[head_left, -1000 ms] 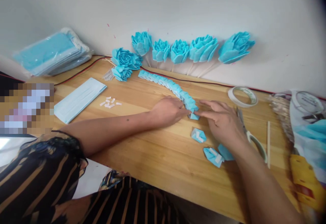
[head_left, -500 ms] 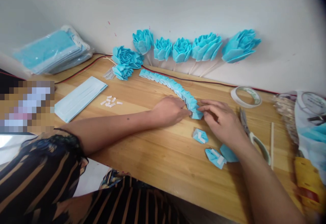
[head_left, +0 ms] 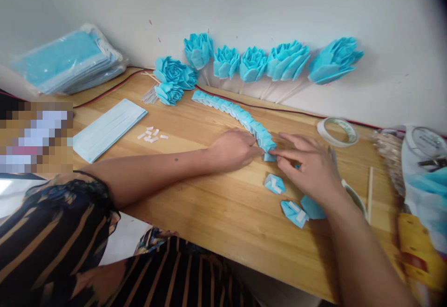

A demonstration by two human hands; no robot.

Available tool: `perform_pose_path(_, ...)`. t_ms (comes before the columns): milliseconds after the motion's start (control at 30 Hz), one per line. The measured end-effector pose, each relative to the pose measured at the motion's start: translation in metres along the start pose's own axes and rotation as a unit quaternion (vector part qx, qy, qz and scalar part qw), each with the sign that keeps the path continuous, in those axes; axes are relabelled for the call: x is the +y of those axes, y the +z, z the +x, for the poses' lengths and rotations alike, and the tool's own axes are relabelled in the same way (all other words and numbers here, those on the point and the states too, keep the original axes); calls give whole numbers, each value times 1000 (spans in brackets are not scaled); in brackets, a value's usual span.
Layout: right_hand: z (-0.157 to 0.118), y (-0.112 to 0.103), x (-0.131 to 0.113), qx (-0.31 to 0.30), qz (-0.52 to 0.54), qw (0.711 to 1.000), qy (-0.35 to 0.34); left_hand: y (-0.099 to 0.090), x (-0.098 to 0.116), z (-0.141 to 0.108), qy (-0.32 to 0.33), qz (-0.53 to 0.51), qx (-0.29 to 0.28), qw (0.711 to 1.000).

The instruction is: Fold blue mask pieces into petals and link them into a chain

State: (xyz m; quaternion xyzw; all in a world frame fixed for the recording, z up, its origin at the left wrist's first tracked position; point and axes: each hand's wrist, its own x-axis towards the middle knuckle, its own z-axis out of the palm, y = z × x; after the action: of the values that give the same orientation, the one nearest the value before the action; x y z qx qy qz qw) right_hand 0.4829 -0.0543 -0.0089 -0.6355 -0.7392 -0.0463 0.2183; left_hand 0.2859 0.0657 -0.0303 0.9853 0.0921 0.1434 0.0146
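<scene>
A curved strip of overlapping folded blue petals [head_left: 244, 118] lies across the table. At its near end my left hand [head_left: 234, 150] is closed, with its fingertips on the strip's left edge. Across from it, my right hand [head_left: 305, 161] has its fingers apart, the index fingertip touching the last petal. Just below lie a loose folded blue petal [head_left: 272, 187] and another petal [head_left: 291, 210], both bearing white tape pieces. A further blue piece [head_left: 312, 207] is partly hidden under my right wrist.
Several blue fabric flowers [head_left: 253, 64] on sticks lean along the wall. To the left are small white tape pieces [head_left: 152, 134], a stack of face masks [head_left: 110, 130] and a bagged pack [head_left: 70, 60]. At right are a tape roll [head_left: 323, 132], scissors [head_left: 356, 197] and a yellow tool [head_left: 417, 246].
My right hand's fingers have spread and its index finger has shifted slightly along the strip's end. The left hand stays nearly still. The whole view has shifted a little.
</scene>
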Motion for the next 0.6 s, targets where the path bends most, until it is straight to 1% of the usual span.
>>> perform_pose_path(67,-2,-2,5,-2,-23,1000,-2,0,0,0,0,1,0,1000)
perform_pose_path(167,-5,-3,12,7,-36,999,14,0,0,0,1,1,4,1000)
perform_pose_path(300,-6,-3,15,35,-8,999,28,0,0,-1,0,-5,8,1000)
perform_pose_path(367,-4,-2,12,39,0,999,21,-1,0,-1,-2,-6,4,1000)
perform_pose_path(533,6,0,4,8,-25,1000,-14,-3,1,0,-5,1,-11,1000)
perform_pose_path(600,8,3,4,14,-24,999,-27,-3,2,0,-7,3,-17,1000)
